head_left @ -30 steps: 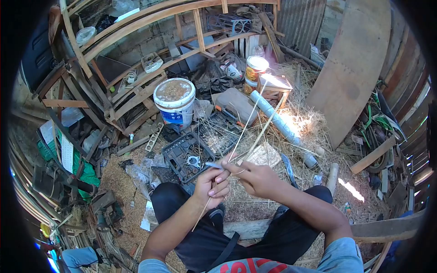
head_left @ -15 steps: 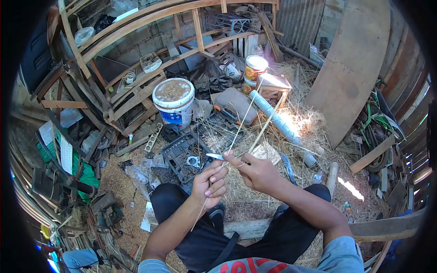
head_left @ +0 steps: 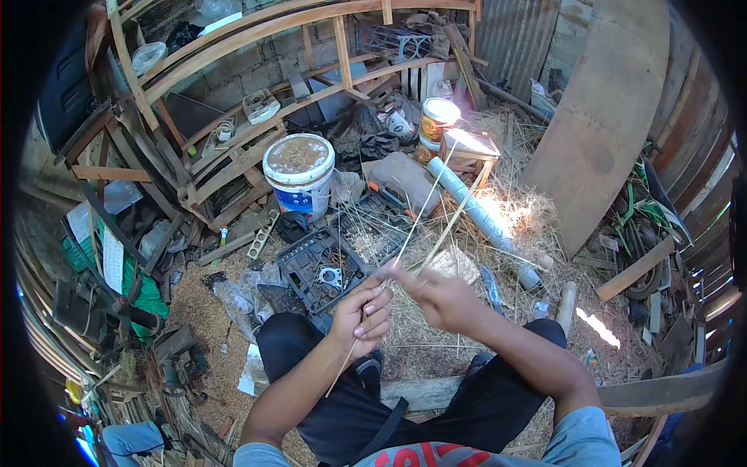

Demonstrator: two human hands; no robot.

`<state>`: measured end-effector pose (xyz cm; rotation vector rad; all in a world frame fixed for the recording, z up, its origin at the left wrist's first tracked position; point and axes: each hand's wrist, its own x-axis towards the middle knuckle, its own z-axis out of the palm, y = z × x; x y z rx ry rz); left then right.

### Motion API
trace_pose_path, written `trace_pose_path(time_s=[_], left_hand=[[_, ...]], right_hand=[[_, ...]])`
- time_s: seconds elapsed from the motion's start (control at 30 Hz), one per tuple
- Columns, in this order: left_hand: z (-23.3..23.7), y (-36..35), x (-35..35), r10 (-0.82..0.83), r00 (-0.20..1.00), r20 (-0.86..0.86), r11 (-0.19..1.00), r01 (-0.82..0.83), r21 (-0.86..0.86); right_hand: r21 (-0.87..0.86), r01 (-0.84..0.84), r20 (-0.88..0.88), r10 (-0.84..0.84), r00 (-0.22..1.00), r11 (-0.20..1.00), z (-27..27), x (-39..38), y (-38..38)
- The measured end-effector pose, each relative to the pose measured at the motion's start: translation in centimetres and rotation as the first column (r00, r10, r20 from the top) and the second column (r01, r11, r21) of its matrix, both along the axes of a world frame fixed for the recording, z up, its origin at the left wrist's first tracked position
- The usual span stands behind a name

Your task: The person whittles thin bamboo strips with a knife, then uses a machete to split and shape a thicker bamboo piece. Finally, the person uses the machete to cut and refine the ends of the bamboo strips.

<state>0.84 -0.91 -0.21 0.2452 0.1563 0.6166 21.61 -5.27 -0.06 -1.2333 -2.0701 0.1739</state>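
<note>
My left hand (head_left: 362, 317), fingers curled, grips a thin pale strip (head_left: 337, 377) that looks like split bamboo. One end hangs below this hand over my forearm; a long thin length (head_left: 415, 223) rises from near my fingers. My right hand (head_left: 442, 302) is closed and smeared by motion, its fingertips close to the left hand's thumb. A wider pale strip (head_left: 454, 221) slants up and right from behind the right hand. The knife, whose blade showed between the hands earlier, cannot be made out now; the right hand covers where its handle would be.
Ahead on the straw-strewn floor lie an open tool case (head_left: 315, 268), a grey closed case (head_left: 405, 183) and a blue pipe (head_left: 486, 214). A white bucket (head_left: 299, 187) stands behind. A curved wooden frame (head_left: 257, 43) spans the back, and a wide board (head_left: 603, 117) leans at right.
The right hand has shifted slightly down and blurred, and the knife blade that stuck out to the left is no longer visible. The left hand keeps its grip on the strip.
</note>
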Motion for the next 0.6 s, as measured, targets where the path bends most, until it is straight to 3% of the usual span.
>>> trace_pose_path(time_s=[0.1, 0.3, 0.47, 0.6], left_hand=[[-0.1, 0.0, -0.2, 0.003, 1.000, -0.014, 0.999, -0.004, -0.039], [-0.2, 0.4, 0.2, -0.025, 0.994, 0.104, 0.995, 0.036, -0.097], [-0.6, 0.4, 0.3, -0.018, 0.981, 0.192, 0.981, 0.055, -0.187], [-0.9, 0.3, 0.2, -0.012, 0.988, 0.155, 0.987, 0.036, -0.154]], right_hand=[[0.014, -0.098, 0.044, 0.097, 0.994, 0.995, -0.4, -1.2, -0.6], [0.017, -0.003, 0.218, 0.000, 0.976, 1.000, 0.2, -0.5, -0.4], [0.098, 0.060, 0.237, -0.081, 0.968, 0.993, 0.0, -0.3, -0.1], [0.140, 0.138, 0.223, -0.167, 0.961, 0.981, 0.0, 0.6, 0.7]])
